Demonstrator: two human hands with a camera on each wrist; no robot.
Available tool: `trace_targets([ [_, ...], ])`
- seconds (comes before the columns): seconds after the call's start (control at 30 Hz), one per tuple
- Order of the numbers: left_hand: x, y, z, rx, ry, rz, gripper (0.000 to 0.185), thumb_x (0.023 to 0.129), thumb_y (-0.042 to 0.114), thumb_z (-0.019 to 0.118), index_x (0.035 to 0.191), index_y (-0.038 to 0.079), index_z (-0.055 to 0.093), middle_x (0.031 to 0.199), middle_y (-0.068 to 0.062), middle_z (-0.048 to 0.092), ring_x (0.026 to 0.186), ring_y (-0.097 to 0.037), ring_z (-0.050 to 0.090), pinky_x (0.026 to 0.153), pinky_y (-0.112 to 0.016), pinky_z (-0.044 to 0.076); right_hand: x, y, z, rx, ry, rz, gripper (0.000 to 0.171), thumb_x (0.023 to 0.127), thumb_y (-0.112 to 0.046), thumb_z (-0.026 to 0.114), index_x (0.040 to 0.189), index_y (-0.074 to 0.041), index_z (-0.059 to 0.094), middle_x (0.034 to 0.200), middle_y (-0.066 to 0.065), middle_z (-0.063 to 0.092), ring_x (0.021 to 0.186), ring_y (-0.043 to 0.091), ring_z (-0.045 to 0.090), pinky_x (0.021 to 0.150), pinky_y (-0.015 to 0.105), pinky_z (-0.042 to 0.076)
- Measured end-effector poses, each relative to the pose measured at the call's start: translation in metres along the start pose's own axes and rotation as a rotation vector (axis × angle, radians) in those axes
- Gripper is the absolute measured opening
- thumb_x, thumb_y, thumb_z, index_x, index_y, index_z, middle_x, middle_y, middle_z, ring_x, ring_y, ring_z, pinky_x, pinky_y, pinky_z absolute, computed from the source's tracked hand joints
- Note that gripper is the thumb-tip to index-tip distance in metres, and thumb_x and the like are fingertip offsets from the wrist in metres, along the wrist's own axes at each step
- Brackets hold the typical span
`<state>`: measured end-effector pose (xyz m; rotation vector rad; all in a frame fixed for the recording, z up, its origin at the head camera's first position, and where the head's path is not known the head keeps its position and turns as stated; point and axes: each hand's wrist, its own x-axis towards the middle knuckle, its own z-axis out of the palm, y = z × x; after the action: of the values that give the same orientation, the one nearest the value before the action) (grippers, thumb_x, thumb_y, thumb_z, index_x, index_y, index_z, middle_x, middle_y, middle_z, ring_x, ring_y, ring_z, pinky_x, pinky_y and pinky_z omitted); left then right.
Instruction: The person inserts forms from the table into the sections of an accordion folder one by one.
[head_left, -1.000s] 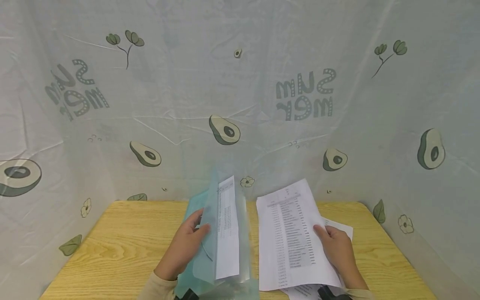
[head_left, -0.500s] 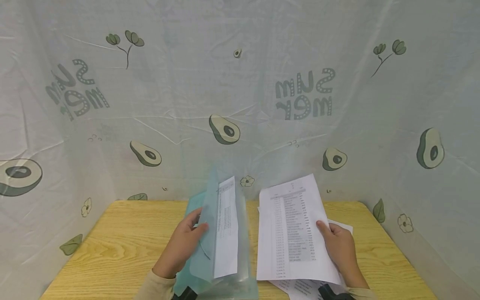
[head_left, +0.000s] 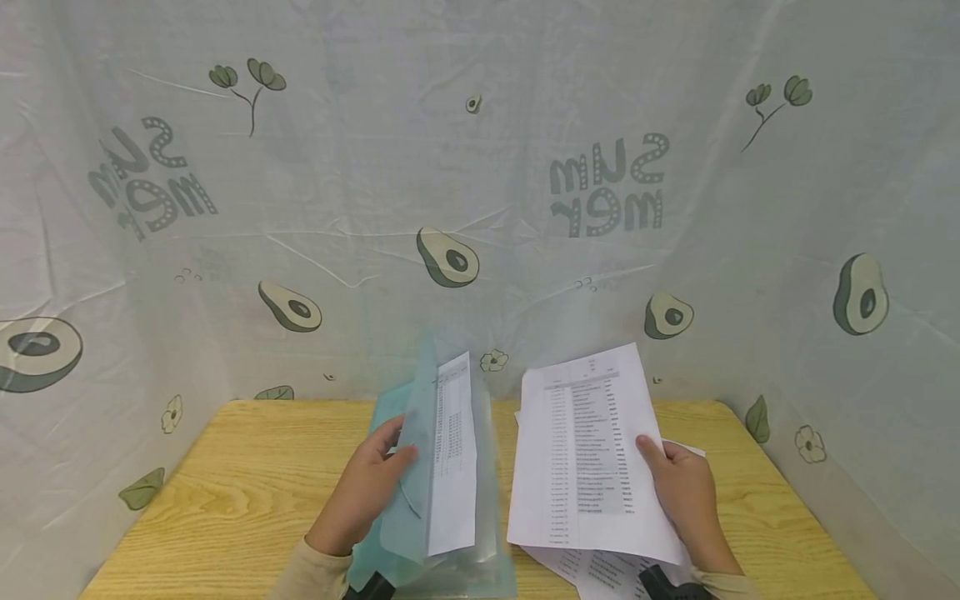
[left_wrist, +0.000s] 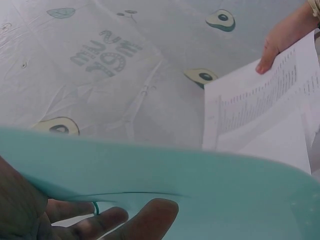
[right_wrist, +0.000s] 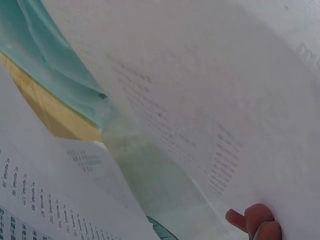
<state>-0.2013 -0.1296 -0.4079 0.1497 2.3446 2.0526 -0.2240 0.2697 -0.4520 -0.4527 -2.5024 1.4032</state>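
Note:
My left hand holds up the cover of a translucent teal plastic folder, thumb on the flap, fingers behind it. A printed sheet stands inside the folder. In the left wrist view the teal flap fills the bottom, with my fingers under it. My right hand grips a white printed sheet by its right edge and holds it lifted above the table. In the right wrist view that sheet fills the frame, with my fingertips at its lower edge.
A wooden table lies under both hands. More printed sheets lie on it beneath the lifted one. An avocado-print cloth hangs around the back and sides of the table.
The right hand's sheet has tilted so its top swings right and rises slightly, its lower edge moving left toward the folder. The left hand and folder have stayed nearly still.

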Motion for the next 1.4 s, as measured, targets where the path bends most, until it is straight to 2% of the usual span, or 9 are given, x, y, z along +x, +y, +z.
trace_targets([
  [0.33,-0.002,0.002,0.0,0.007,-0.004,0.009,0.05,0.106,0.007,0.052,0.155,0.004,0.043,0.141,-0.02,0.056,0.114,-0.032,0.063,0.086,-0.044,0.057,-0.006,-0.009,0.003,0.045,0.006,0.018,0.065,0.103,-0.05,0.059,0.125,0.011,0.066,0.078,0.01,0.074,0.058,0.017,0.067,0.049,0.031,0.053],
  [0.67,-0.001,0.001,0.0,0.012,0.003,0.019,0.049,0.106,0.007,0.052,0.155,0.004,0.043,0.14,-0.019,0.057,0.114,-0.032,0.063,0.086,-0.044,0.057,-0.012,-0.021,0.005,0.049,0.026,-0.01,0.061,0.104,-0.05,0.058,0.12,0.007,0.069,0.077,0.01,0.074,0.058,0.02,0.068,0.048,0.031,0.053],
  [1.17,-0.001,0.001,0.0,0.008,0.002,0.014,0.049,0.106,0.008,0.052,0.154,0.006,0.044,0.141,-0.018,0.057,0.114,-0.032,0.062,0.085,-0.044,0.057,-0.017,-0.028,0.014,0.096,0.032,-0.016,0.063,0.104,-0.051,0.058,0.13,0.006,0.066,0.083,0.012,0.076,0.059,0.02,0.07,0.049,0.031,0.054],
  [1.4,-0.001,0.001,0.001,0.02,0.004,0.007,0.05,0.106,0.008,0.053,0.155,0.006,0.043,0.143,-0.018,0.056,0.115,-0.032,0.062,0.086,-0.044,0.057,-0.019,-0.029,0.018,0.103,0.051,-0.023,0.061,0.104,-0.048,0.059,0.129,0.007,0.066,0.083,0.013,0.076,0.059,0.02,0.07,0.048,0.031,0.054],
])
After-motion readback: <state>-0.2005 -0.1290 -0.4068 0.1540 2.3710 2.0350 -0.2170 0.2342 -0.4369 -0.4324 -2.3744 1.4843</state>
